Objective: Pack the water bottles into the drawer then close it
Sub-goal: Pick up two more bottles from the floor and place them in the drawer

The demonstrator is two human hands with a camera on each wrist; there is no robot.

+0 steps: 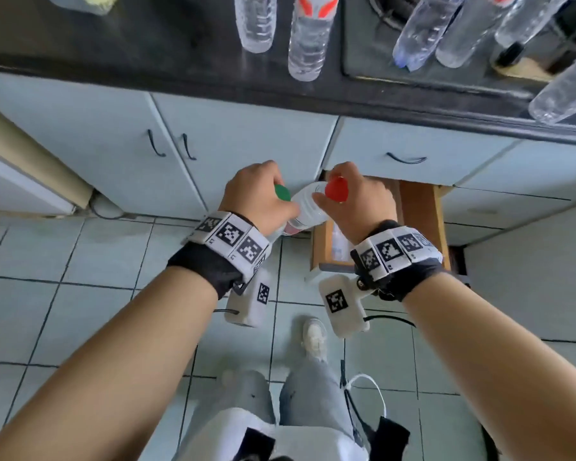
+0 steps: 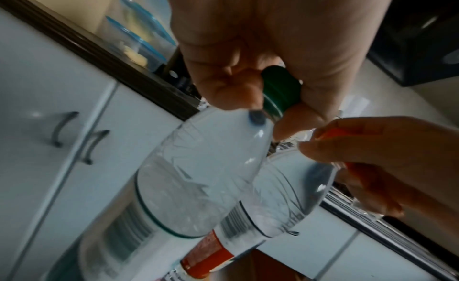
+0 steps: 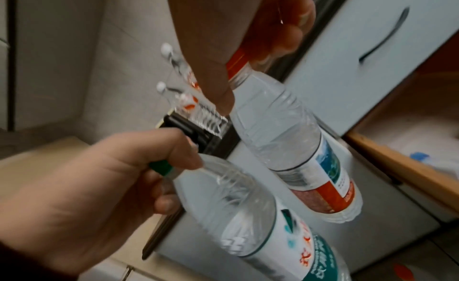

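Note:
My left hand (image 1: 273, 191) pinches the green cap (image 2: 278, 89) of a clear water bottle (image 2: 198, 177) that hangs below it, in front of the cupboard doors. Close beside it, my right hand (image 1: 333, 188) grips a second bottle (image 1: 308, 207) by its red cap (image 1: 336, 188); this bottle (image 3: 285, 138) has a red and white label. Both bottles hang tilted, side by side, just left of the open wooden drawer (image 1: 419, 221). The drawer (image 3: 397, 167) is pulled out below a closed one, and something pale with a blue bit (image 3: 419, 154) lies inside.
Several more clear bottles (image 1: 308, 38) stand on the dark countertop (image 1: 147, 44) above, some on the stove (image 1: 379, 44) at the right. Pale cupboard doors with dark handles (image 1: 155, 144) are on the left. My legs and a shoe (image 1: 315, 337) are on the tiled floor.

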